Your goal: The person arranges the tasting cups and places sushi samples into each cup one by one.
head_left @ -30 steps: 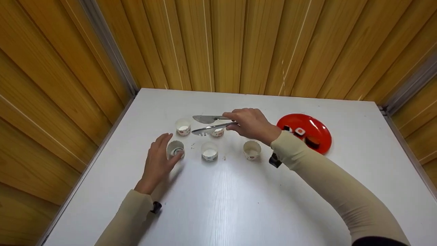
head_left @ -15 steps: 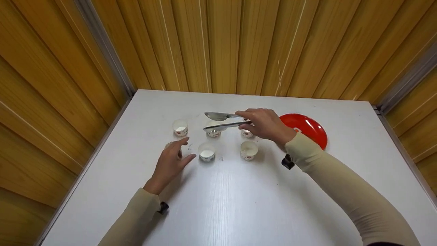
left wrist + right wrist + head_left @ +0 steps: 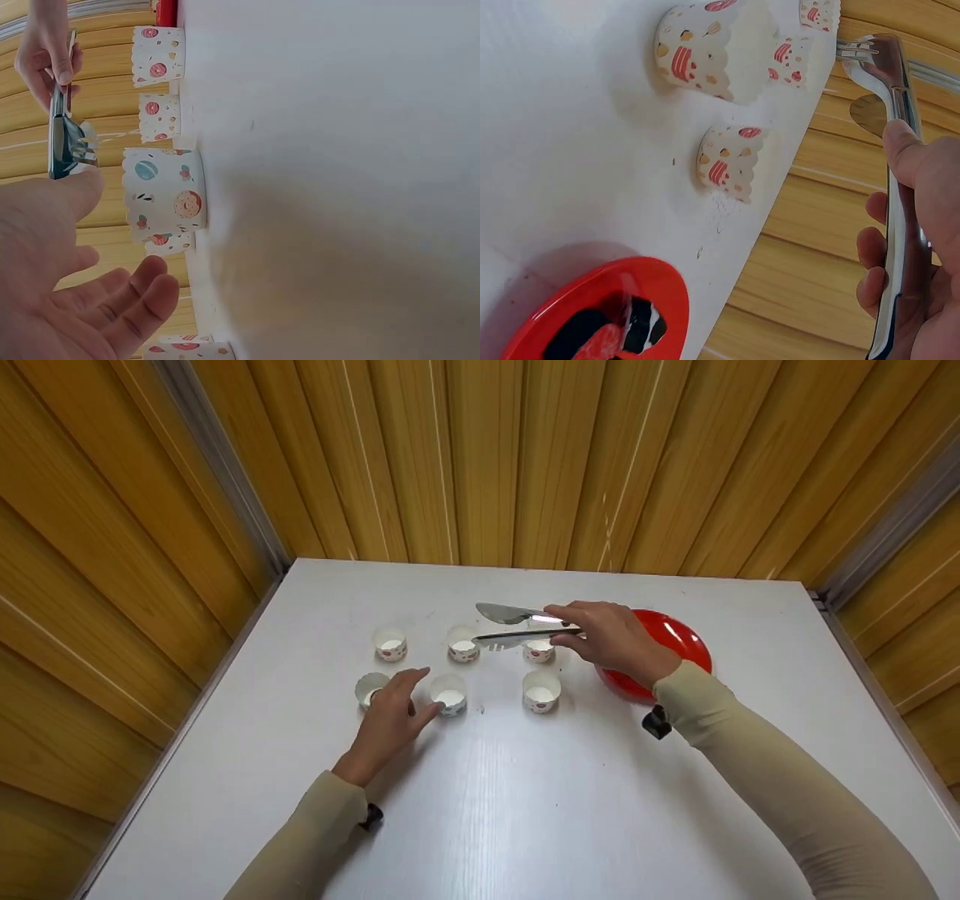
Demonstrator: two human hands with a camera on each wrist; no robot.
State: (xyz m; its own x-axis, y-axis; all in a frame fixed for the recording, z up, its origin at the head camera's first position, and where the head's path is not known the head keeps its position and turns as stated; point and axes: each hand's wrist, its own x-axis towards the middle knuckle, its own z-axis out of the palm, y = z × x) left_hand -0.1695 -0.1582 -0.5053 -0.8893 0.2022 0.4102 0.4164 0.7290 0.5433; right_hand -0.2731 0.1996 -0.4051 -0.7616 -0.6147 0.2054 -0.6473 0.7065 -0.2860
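Observation:
My left hand (image 3: 390, 720) hovers with fingers spread at the front-middle paper baking cup (image 3: 448, 690), its thumb tip right by the rim. The front-left cup (image 3: 367, 686) is partly behind this hand and has something dark in it. In the left wrist view, the nearest baking cup (image 3: 165, 187) stands upright beyond the fingers and has a donut print. My right hand (image 3: 611, 637) grips metal serving tongs (image 3: 504, 613) above the back row, the arms apart and nothing between them. In the right wrist view, the fingers and thumb wrap round the tongs' handle (image 3: 896, 262).
A red plate (image 3: 679, 641) stands at the right, partly under my right forearm; sushi pieces (image 3: 641, 326) lie on it. Other baking cups include the front-right cup (image 3: 541, 690), back-left cup (image 3: 391, 645) and back-middle cup (image 3: 463, 645). Wood-look walls (image 3: 480, 472) enclose the white table.
My right hand has moved right with the tongs, toward the red plate. My left hand has moved right, from the front-left cup to the front-middle one.

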